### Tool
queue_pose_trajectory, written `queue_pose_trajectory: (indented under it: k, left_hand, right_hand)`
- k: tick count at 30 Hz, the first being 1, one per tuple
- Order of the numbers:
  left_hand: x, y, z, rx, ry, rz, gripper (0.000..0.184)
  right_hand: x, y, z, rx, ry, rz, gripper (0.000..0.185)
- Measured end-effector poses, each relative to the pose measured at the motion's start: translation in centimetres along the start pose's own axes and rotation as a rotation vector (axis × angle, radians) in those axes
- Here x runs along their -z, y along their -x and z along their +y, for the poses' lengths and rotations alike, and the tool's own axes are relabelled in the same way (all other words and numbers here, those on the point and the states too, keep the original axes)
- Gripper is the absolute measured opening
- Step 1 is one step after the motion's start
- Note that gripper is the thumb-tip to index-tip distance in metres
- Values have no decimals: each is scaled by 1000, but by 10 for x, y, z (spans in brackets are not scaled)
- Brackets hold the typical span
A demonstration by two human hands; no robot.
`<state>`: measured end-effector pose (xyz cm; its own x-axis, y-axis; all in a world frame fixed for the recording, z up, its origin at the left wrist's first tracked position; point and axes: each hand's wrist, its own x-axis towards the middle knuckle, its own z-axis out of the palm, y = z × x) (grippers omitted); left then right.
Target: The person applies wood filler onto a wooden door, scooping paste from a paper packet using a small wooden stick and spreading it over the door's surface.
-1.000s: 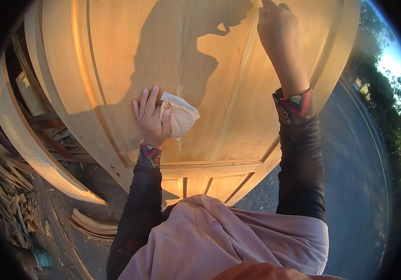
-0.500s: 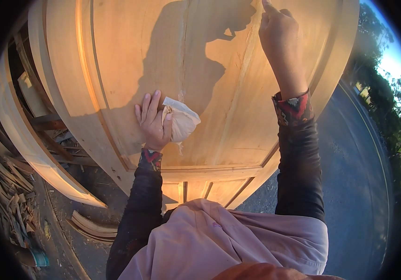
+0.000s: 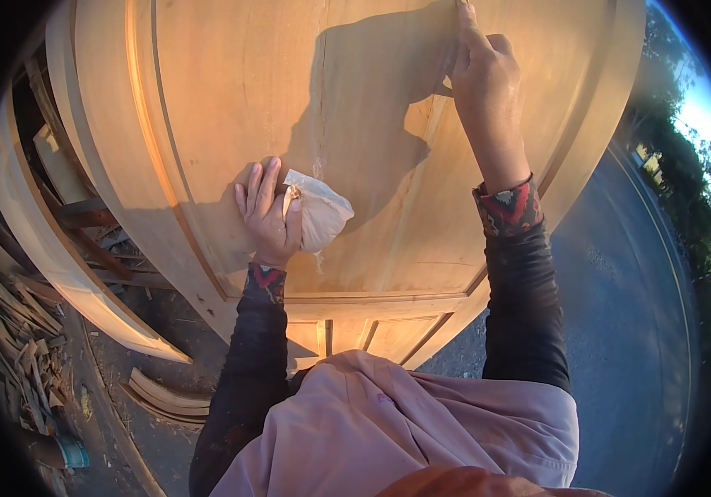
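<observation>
My left hand [image 3: 269,217] rests on the wooden door panel [image 3: 231,108], fingers against the wood. Its thumb pins a small pale bag [image 3: 322,217] that looks like plastic, with its mouth crumpled and light brown stuff at the opening. Farther up the panel, my right hand [image 3: 488,79] has its index finger stretched along the wood at the top edge of the view. Its other fingers are curled, and whatever they hold is hidden. A pale streak [image 3: 320,166] of filler-like material runs down the seam between the boards near the bag.
Curved-looking wooden boards [image 3: 82,273] stand on the left, with scrap wood strips [image 3: 28,356] piled on the ground. Curved offcuts [image 3: 165,398] lie below the door. A paved road [image 3: 629,331] and trees [image 3: 691,157] are on the right. My shadow [image 3: 363,99] falls across the panel.
My right hand has shifted slightly down and left, its index finger still on the panel. My shadow has moved right. The left hand and bag have hardly moved.
</observation>
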<state>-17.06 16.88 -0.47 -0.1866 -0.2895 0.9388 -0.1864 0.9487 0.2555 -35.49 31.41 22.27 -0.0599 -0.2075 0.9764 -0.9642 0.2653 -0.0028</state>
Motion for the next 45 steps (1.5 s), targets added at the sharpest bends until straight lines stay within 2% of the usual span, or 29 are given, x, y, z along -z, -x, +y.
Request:
queue_pose_trajectory:
  k: [2,5,8,11,14,16,17,20,27,30,33,36,39,42,45]
  left_hand:
    - [0,0,1,-5,-5,8,32]
    - [-1,0,1,-14,-7,7,33]
    - [1,0,1,-16,-10,0,33]
    - [2,0,1,-34,-4,16,31]
    - [1,0,0,-44,6,23,29]
    - [0,0,-1,-47,9,25,29]
    - [0,0,-2,-48,10,25,29]
    - [1,0,1,-17,-5,-2,29]
    - [2,0,2,-5,18,-3,30]
    - [2,0,1,-7,8,-6,29]
    - [1,0,0,-23,22,22,29]
    - [1,0,0,-33,8,13,28]
    - [0,0,-1,-37,4,15,28]
    - [0,0,-1,-26,1,6,28]
    - [1,0,0,-27,3,14,28]
  right_hand:
    - [9,1,-18,-147,-215,-73,33]
    - [5,16,-7,45,180,-17,35]
    - [28,12,-10,-48,238,-200,37]
    - [41,-22,-26,-27,37,-77,33]
    - [24,-43,-9,68,130,-8,34]
    - [17,-40,-2,-10,120,-105,35]
    - [13,-37,0,-49,114,-154,36]
    - [13,6,-17,25,314,-88,36]
    - [38,12,-8,-123,-32,-150,34]
    - [35,-8,-8,-186,-138,-38,32]
    - [29,-33,-4,-29,-100,13,37]
    - [9,-42,7,19,-36,1,40]
    - [-2,-44,7,88,-15,83,41]
    - [-17,-41,15,-54,-96,47,43]
    - [-2,-30,6,-37,214,-20,30]
